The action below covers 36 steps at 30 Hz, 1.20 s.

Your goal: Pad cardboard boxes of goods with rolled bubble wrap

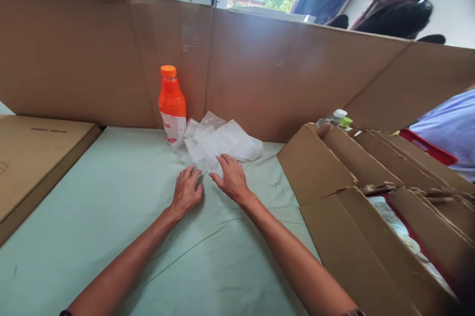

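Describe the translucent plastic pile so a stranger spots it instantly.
Find the brown cardboard wall behind the green cloth. Near its foot, right of the orange plastic bottle, lies the plastic pile. Unlike that upright bottle, it is low, crumpled and whitish.

Plastic (pixel 222 141) whitish; bottle (pixel 172 103) orange; label (pixel 175 129) white-and-red; cloth (pixel 126 182) pale green.

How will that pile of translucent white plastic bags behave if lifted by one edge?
The translucent white plastic bags will probably droop, since they lie creased and crumpled. They look thin, so likely light; overlapping loosely, they may slide apart.
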Motion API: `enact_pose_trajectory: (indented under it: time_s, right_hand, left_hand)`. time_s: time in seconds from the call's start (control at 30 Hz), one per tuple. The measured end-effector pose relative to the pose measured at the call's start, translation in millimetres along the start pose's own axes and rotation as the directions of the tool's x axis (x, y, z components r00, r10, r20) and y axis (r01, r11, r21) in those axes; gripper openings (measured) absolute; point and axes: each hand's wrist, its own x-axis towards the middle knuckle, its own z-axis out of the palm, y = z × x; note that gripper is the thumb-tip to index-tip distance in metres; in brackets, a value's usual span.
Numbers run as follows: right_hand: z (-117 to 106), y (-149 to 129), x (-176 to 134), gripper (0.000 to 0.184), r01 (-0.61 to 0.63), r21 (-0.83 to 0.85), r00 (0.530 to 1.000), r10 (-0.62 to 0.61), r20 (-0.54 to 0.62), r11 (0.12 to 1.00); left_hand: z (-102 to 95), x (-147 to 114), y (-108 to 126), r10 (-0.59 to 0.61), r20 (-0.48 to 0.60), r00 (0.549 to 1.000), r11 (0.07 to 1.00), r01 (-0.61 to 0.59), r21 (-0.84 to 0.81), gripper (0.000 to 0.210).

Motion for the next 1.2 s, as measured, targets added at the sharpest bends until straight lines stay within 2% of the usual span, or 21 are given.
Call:
enact_pose_trajectory:
  time_s: [0.07,0.13,0.2,0.27,0.37,0.47,0.53,0.6,0.67,0.73,0.8,0.83,0.87,0.93,1.0,1.07,1.13,1.2]
  right_hand:
    - [15.2,-3.3,36.7,0.032,-0.043,0.016,0.999,0.043,-0.023,0.999]
    - [19.6,5.6,63.1,0.021,-0.087,0.040,0.994,0.089,-0.062,0.995]
    - [14.6,19.6,79.6,0.028,-0.125,0.071,0.983,0.133,-0.130,0.990]
    - [6.2,27.6,86.5,0.034,-0.122,0.107,0.976,0.139,-0.165,0.987]
    - [-3.2,16.6,73.6,0.028,-0.047,0.155,0.992,0.064,-0.111,0.987]
    - [-14.8,-9.1,30.2,0.026,0.013,0.169,0.997,-0.001,-0.071,0.986]
    - [-34.1,-22.9,-11.5,0.028,0.031,0.142,0.995,-0.018,-0.095,0.989]
    - [-68.1,-29.8,-58.9,0.029,0.053,0.035,0.983,-0.046,-0.176,0.998]
    - [-114.9,-26.7,-108.0,0.026,0.004,-0.193,0.950,-0.063,-0.305,0.981]
    - [-165.6,-10.0,-153.6,0.034,-0.178,-0.421,0.922,0.000,-0.388,0.889]
    - [-207.9,19.8,-189.6,0.049,-0.371,-0.585,0.894,0.108,-0.434,0.721]
    - [-222.7,36.9,-202.5,0.046,-0.438,-0.638,0.883,0.168,-0.439,0.633]
    - [-232.6,53.3,-211.6,0.038,-0.450,-0.677,0.887,0.204,-0.414,0.583]
    - [-239.3,76.4,-219.7,0.034,-0.323,-0.677,0.938,0.128,-0.322,0.661]
    - [-234.4,78.5,-218.2,0.035,-0.150,-0.633,0.966,-0.024,-0.258,0.760]
    - [-225.3,58.5,-212.3,0.029,-0.016,-0.576,0.953,-0.162,-0.256,0.817]
    - [-215.8,23.3,-204.0,0.021,0.098,-0.495,0.938,-0.246,-0.243,0.863]
    - [-206.0,-17.8,-193.2,0.015,0.204,-0.398,0.939,-0.294,-0.178,0.895]
  left_hand:
    - [0.4,-3.2,-7.6,0.004,0.011,1.000,0.999,-0.005,0.034,0.043]
    - [-1.7,-5.3,-12.6,0.005,0.017,1.000,0.998,-0.006,0.067,0.043]
    - [-4.0,-6.1,-13.8,-0.003,0.017,1.000,0.995,0.001,0.098,0.042]
    - [-4.8,-6.0,-11.2,-0.012,0.019,1.000,0.992,0.010,0.126,0.043]
    - [-4.6,-3.6,-4.2,0.006,0.055,0.998,0.989,-0.014,0.144,0.044]
    - [-7.3,7.1,-2.1,0.052,0.118,0.992,0.988,-0.068,0.141,0.038]
    - [-10.9,21.3,-5.2,0.063,0.143,0.988,0.986,-0.083,0.142,0.038]
    - [-15.0,36.1,-9.1,0.073,0.168,0.983,0.985,-0.097,0.140,0.040]
    - [-20.0,41.7,-10.6,0.073,0.173,0.982,0.985,-0.098,0.144,0.043]
    - [-24.9,31.7,-7.9,0.061,0.155,0.986,0.984,-0.085,0.154,0.045]
    - [-28.1,7.6,-0.3,0.054,0.141,0.988,0.985,-0.076,0.153,0.046]
    - [-28.7,-7.3,4.9,0.057,0.144,0.988,0.986,-0.078,0.146,0.045]
    - [-29.0,-22.7,10.8,0.063,0.151,0.987,0.987,-0.084,0.134,0.043]
    - [-30.5,-51.6,23.1,0.082,0.167,0.983,0.990,-0.099,0.101,0.041]
    - [-36.9,-75.9,34.1,0.099,0.172,0.980,0.992,-0.111,0.064,0.040]
    - [-50.0,-96.1,42.0,0.112,0.173,0.979,0.992,-0.119,0.031,0.039]
    - [-67.8,-112.8,45.0,0.096,0.161,0.982,0.995,-0.092,-0.030,0.040]
    - [-86.5,-126.2,42.8,0.043,0.122,0.992,0.994,-0.031,-0.102,0.044]
